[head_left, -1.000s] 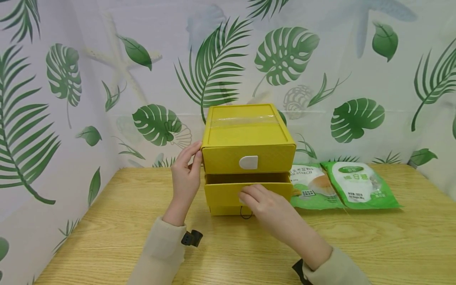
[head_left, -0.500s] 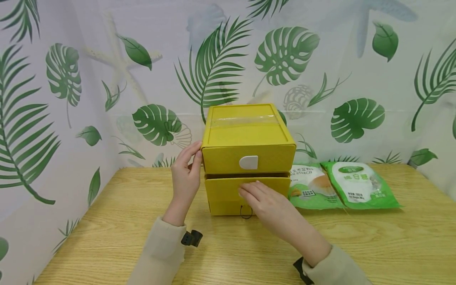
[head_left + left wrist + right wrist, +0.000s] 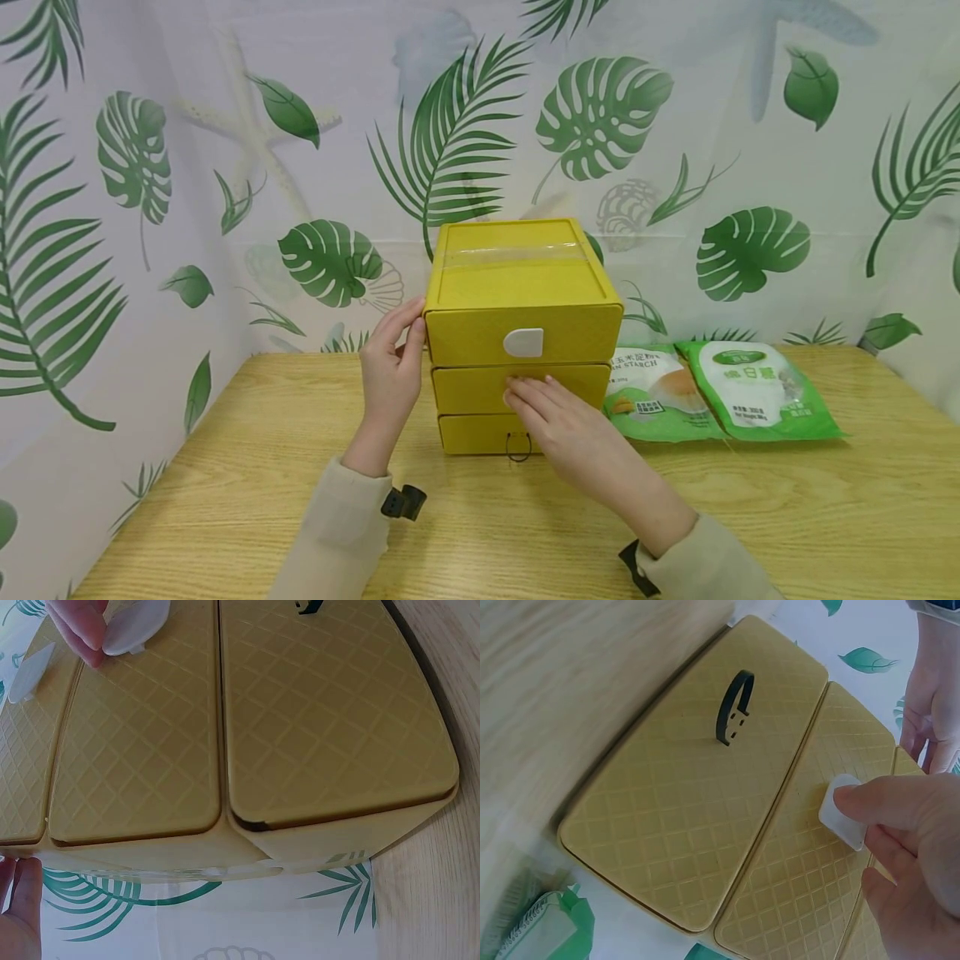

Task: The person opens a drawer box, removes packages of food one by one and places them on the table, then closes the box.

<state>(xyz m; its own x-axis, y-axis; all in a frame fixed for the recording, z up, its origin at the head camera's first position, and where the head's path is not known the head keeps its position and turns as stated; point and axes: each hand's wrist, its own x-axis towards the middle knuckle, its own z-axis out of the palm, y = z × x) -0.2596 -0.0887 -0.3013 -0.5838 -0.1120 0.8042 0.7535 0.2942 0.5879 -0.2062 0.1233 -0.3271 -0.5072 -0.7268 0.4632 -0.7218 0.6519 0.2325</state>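
Note:
A yellow drawer box [image 3: 517, 279] with three stacked drawers stands on the table. My left hand [image 3: 393, 358] rests its fingers against the box's upper left side. Fingers of my right hand [image 3: 581, 442] press on the front of the middle drawer [image 3: 467, 390], which sits flush with the other fronts. In the right wrist view, the thumb touches the white tab [image 3: 840, 814] on that drawer, while the other fingers lie beyond it. The top drawer carries a similar white tab [image 3: 522, 342]. On the bottom drawer [image 3: 474, 435] is a thin black loop [image 3: 726, 712].
Two green-and-white food bags lie right of the box: a starch bag [image 3: 660, 417], partly behind it, and another bag [image 3: 757, 392]. A leaf-patterned backdrop [image 3: 480, 100] rises behind the wooden table [image 3: 247, 500]. Dark straps [image 3: 405, 502] show at the sleeves.
The middle drawer has slid back into the box, from standing well out to flush. My right hand has moved slightly forward with it; my left hand has stayed in place.

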